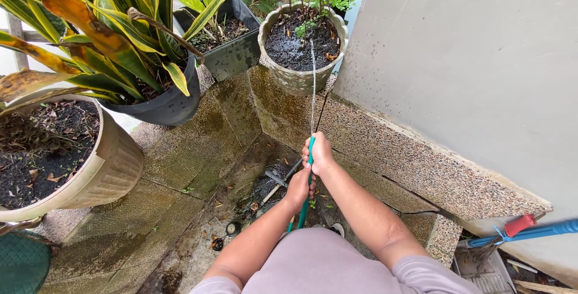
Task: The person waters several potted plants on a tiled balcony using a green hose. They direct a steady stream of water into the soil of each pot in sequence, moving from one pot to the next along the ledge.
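Watering in progress, seen from your head camera. Your right hand point(319, 154) is closed around the tip of the green hose point(306, 200), thumb pressed at the nozzle end, and your left hand point(299, 188) is wrapped around the hose just below it. A thin water jet point(312, 83) rises from the hose end and arcs into the round speckled pot point(299, 77) at the corner of the pebbled ledge point(409, 161), landing on its soil point(295, 47).

That soil looks dark and wet, so this pot appears well on its way to being watered. The rectangular dark planter point(232, 56) beside it also shows dark soil, though whether from water you cannot tell. The black pot point(168, 104) holding the striped, yellow-edged plant and the large beige pot point(105, 170) at the left, with dry-looking leaf litter on top, seem not yet reached, so by this judgement roughly half the pots remain.

A blue-handled tool point(530, 232) leans at the lower right, well apart from your hands.
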